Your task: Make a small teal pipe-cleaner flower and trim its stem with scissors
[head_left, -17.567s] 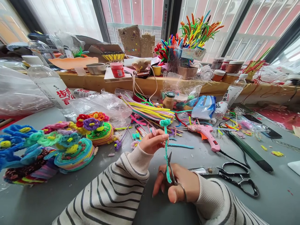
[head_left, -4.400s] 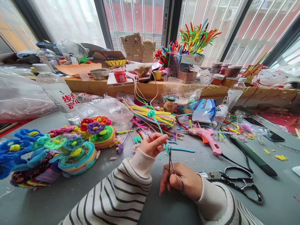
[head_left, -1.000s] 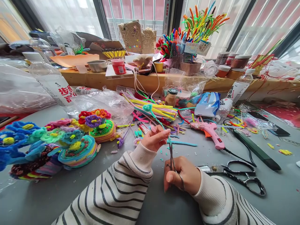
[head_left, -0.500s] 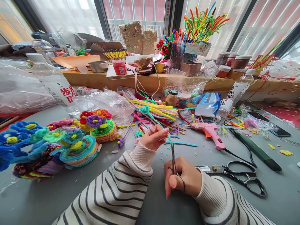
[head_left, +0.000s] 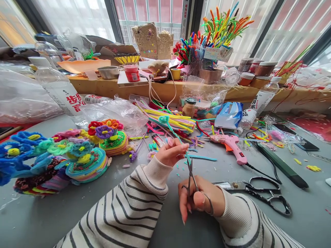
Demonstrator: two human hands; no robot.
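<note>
My left hand [head_left: 172, 154] pinches a teal pipe cleaner [head_left: 172, 131] whose curled flower-like tip points up and away to the left. My right hand [head_left: 200, 200] grips small scissors [head_left: 191, 174], thumb and fingers through the loops. The blades point up at the lower end of the pipe cleaner, just below my left fingers. Small teal clippings [head_left: 181, 168] lie on the grey table [head_left: 144, 220] under my hands.
Finished pipe-cleaner flowers and round coasters [head_left: 85, 162] are piled at the left. Loose pipe cleaners [head_left: 168, 119], a pink glue gun [head_left: 231, 144] and large black scissors [head_left: 261, 196] lie beyond and to the right. Bottles, jars and bags crowd the wooden shelf [head_left: 165, 91].
The small scissors' blades have risen to the pipe cleaner's lower end and my right hand has shifted slightly down. The stem is much shorter than in the earliest frame, with more clippings.
</note>
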